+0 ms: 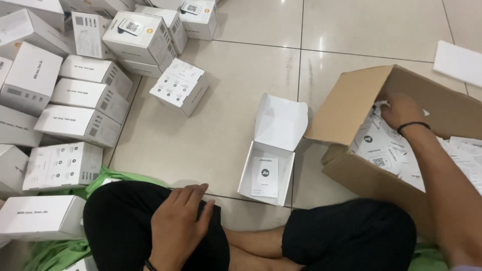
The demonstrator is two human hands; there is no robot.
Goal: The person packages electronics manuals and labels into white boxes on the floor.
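Note:
I sit cross-legged on a tiled floor. My left hand [176, 223] rests flat on my left knee, fingers apart, holding nothing. My right hand [400, 110] reaches into a brown cardboard box [351, 100] lying on its side and touches a heap of white printed leaflets [384, 148] inside; its fingertips are hidden among them. In front of my legs stands a small white box [273, 150] with its lid flipped up and a white card [265, 175] lying inside.
Many closed white boxes [80, 95] are stacked at the left and top left, one [181, 86] standing apart. A green cloth [60, 251] lies under my leg. A white flat piece [459, 62] lies at the far right.

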